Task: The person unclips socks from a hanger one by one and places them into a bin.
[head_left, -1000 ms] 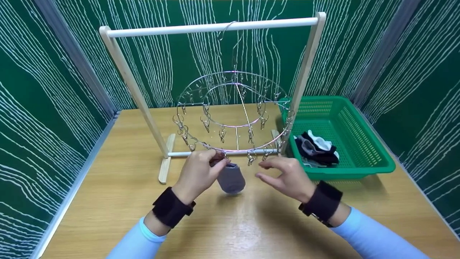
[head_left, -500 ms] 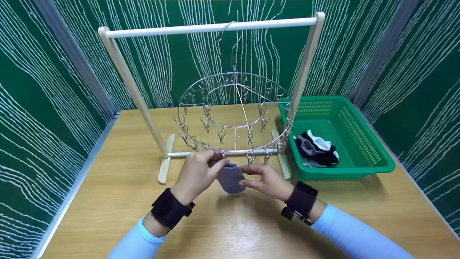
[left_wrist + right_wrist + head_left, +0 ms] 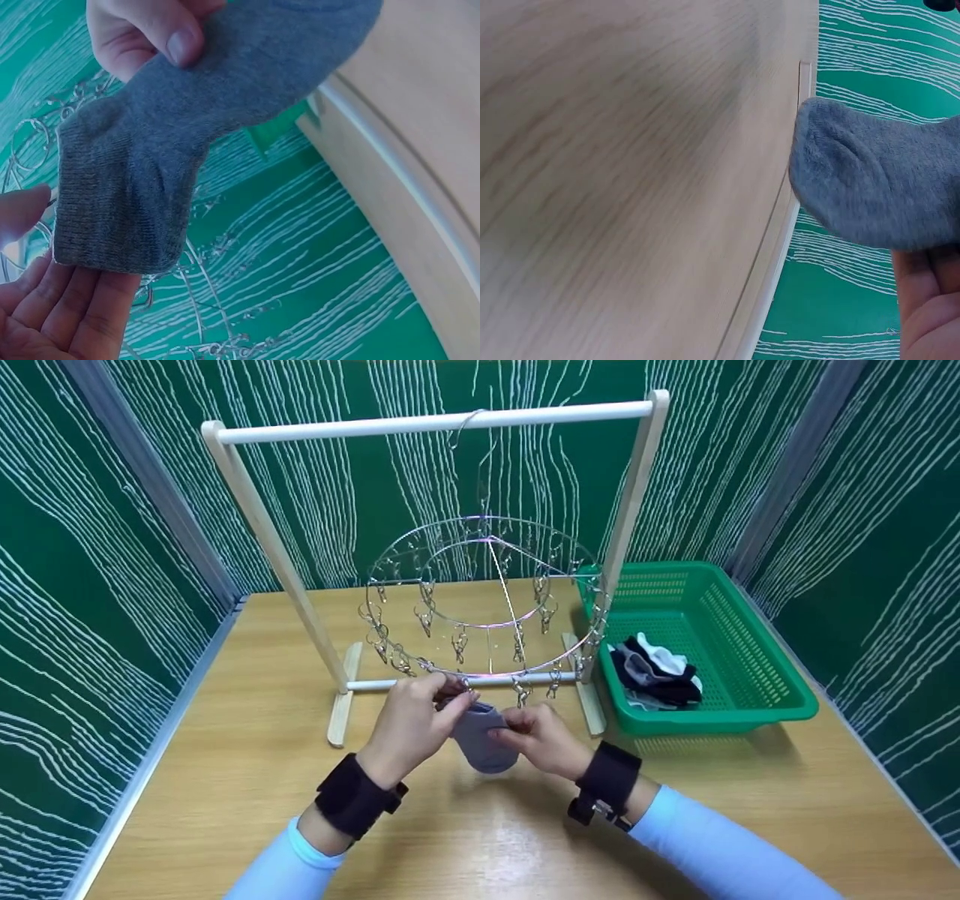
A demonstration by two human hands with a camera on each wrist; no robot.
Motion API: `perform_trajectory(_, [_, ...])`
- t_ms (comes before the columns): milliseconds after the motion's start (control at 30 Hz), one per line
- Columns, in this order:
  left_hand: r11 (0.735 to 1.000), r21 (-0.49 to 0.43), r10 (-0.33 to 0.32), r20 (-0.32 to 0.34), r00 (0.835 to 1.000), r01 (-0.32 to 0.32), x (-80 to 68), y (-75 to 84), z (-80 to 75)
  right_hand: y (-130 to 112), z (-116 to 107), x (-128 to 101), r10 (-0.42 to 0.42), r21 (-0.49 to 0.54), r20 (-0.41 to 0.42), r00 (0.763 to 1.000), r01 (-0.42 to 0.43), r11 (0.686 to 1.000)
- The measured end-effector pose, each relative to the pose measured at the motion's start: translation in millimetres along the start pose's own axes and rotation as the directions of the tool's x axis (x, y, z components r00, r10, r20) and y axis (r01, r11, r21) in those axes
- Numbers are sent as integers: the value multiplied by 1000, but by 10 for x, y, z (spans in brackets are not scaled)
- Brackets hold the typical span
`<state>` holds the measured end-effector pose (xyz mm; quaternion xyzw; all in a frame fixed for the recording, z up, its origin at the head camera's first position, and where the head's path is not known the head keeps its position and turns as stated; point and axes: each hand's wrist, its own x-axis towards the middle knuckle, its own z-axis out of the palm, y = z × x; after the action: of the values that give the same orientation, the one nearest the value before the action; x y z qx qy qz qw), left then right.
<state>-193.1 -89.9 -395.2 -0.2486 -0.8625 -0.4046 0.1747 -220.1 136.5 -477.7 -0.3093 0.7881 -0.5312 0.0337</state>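
A grey ankle sock (image 3: 480, 739) hangs below the front rim of a round metal clip hanger (image 3: 491, 625). My left hand (image 3: 409, 716) holds the ribbed cuff right at a metal clip (image 3: 466, 684). In the left wrist view, its thumb (image 3: 22, 214) is beside the cuff opening, with several fingers behind the cuff; whether the clip bites the fabric cannot be made out. My right hand (image 3: 544, 739) pinches the right side of the sock below the cuff. The toe end of the grey sock (image 3: 855, 172) sticks out freely in the right wrist view.
A wooden stand with a white top bar (image 3: 360, 429) carries the hanger by a hook (image 3: 463, 429). To the right, a green plastic basket (image 3: 750, 720) contains black, white and grey socks (image 3: 656, 671). Several unused clips dangle around both rings. Green patterned panels surround the wooden table (image 3: 225, 780).
My right hand has come leftward from beside the hanger and now pinches the sock. The left hand has stayed at the cuff and clip. The view has shifted slightly.
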Motion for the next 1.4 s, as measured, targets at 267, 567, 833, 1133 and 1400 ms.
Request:
perform_trajectory(267, [1000, -13, 18, -14, 1000, -18, 0, 13, -1, 0, 22, -12, -4, 13, -23, 1000, 5, 1000])
perform_trajectory(567, [996, 25, 85, -24, 996, -84, -12, -1, 5, -20, 17, -31, -1, 15, -6, 1000, 1, 1000])
perform_trajectory(833, [995, 34, 98, -30, 995, -97, -17, -2, -10, -2, -6, -59, -24, -14, -1, 1000, 24, 1000])
perform_trajectory(1133, [995, 22, 101, -67, 993, -100, 5, -26, -32, 16, -103, -144, 21, -32, 26, 999, -20, 999])
perform_trajectory(1400, [998, 15, 67, -83, 994, -66, -4, -37, -40, -14, -261, -255, 83, -70, 95, 992, -76, 995])
